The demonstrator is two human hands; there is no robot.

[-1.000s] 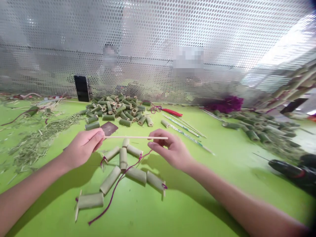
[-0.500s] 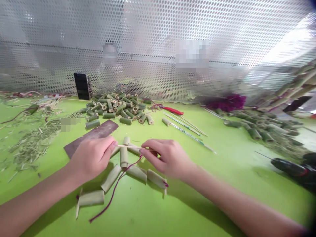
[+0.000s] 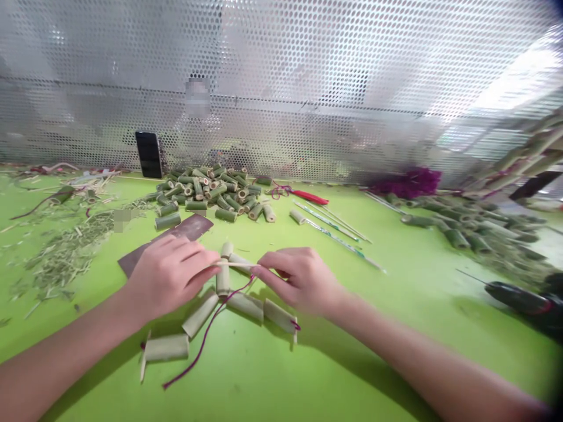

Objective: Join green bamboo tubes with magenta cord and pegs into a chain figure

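Note:
A thin pale stick (image 3: 235,265) is stretched between my hands. My left hand (image 3: 176,272) pinches its left end, and my right hand (image 3: 297,275) pinches the right end. Beneath and in front of the stick lie pale bamboo tubes: one upright in view (image 3: 223,278), one slanting left (image 3: 200,313), one at lower left (image 3: 167,348) and others at right (image 3: 246,307). From near my right fingertips a purple cord (image 3: 206,337) runs down to the lower left. Short slivers stand across the outermost tube ends, with purple loops there.
A brown sheet (image 3: 193,227) lies behind my left hand. Farther back are a pile of cut bamboo (image 3: 211,190), a phone (image 3: 148,154) and a red-handled tool (image 3: 310,197). Thin rods lie right of centre. At the right are more bamboo (image 3: 457,237) and a black drill (image 3: 519,298).
My left hand has shifted right along the stick, closer to my right hand, and its fingers now reach over it. The view has moved slightly.

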